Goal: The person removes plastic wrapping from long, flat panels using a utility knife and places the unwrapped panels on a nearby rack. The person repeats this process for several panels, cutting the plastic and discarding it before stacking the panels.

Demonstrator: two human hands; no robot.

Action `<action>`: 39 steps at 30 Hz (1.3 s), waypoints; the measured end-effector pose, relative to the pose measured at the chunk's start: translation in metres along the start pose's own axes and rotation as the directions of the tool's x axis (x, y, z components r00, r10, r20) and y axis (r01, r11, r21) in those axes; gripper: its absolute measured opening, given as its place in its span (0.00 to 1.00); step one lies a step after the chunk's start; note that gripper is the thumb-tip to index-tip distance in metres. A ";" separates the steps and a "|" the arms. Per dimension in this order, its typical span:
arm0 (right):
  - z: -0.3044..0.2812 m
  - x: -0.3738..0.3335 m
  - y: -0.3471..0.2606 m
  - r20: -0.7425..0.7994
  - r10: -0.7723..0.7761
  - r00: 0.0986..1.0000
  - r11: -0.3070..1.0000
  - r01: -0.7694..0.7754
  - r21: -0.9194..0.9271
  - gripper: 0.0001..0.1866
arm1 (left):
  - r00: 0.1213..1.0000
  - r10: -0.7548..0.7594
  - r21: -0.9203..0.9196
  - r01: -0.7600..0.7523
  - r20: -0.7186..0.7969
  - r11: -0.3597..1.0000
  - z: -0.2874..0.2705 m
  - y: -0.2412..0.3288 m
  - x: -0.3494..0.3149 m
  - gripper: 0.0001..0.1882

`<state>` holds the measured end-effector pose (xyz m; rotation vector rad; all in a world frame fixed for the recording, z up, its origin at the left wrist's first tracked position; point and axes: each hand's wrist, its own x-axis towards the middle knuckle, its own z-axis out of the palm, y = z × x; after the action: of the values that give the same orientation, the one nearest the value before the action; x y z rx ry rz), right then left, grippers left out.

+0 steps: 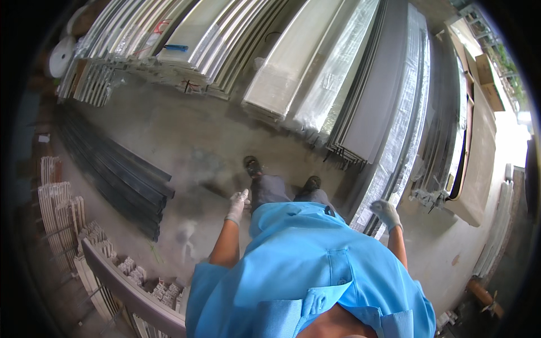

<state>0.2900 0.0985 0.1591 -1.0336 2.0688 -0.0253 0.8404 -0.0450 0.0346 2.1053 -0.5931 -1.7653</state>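
My left hand, in a pale work glove, hangs beside my left thigh with its fingers curled in and nothing visible in them. On the other side, my right hand, gloved too, is loosely closed near the end of a long plastic-wrapped bundle of profiles. Whether that hand touches the wrap cannot be made out. Between the two hands are my blue shirt and dark trousers, and my dark shoes stand on the concrete floor.
Stacks of long light panels lie ahead. Grey panels and a brown carton-like pack sit to the right. Dark long profiles lie on the floor at left. Behind them are racked pale strips and a curved rail.
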 end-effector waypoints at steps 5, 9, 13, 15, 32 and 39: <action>0.012 0.065 -0.080 -0.066 -0.027 0.997 0.982 0.039 0.187 0.18 | 0.999 0.043 0.102 -0.043 0.000 0.994 -0.046 0.047 0.027 0.19; 0.058 0.110 -0.161 -0.020 0.107 0.994 0.870 -0.084 0.486 0.17 | 0.990 0.026 0.067 -0.016 -0.140 0.998 -0.136 0.079 0.052 0.18; 0.102 0.127 -0.225 0.216 0.097 0.972 0.822 -0.201 0.532 0.15 | 0.965 0.128 0.026 -0.125 -0.230 0.992 -0.210 0.123 0.081 0.17; 0.117 0.128 -0.249 0.232 0.067 0.970 0.815 -0.187 0.548 0.13 | 0.975 0.078 -0.100 -0.100 -0.207 0.990 -0.228 0.146 0.093 0.17; 0.037 0.280 -0.362 0.074 0.141 0.987 0.788 -0.157 0.595 0.13 | 0.979 0.201 -0.240 -0.186 0.040 0.953 -0.192 0.306 0.223 0.17; 0.046 0.273 -0.434 0.037 0.185 0.982 0.829 -0.176 0.530 0.15 | 0.976 0.218 -0.382 -0.204 -0.006 0.901 -0.233 0.452 0.294 0.27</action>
<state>0.5147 -0.3607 0.1002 -0.4913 1.9950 -0.4877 1.0656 -0.5868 0.0538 1.6810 -0.4263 -1.6446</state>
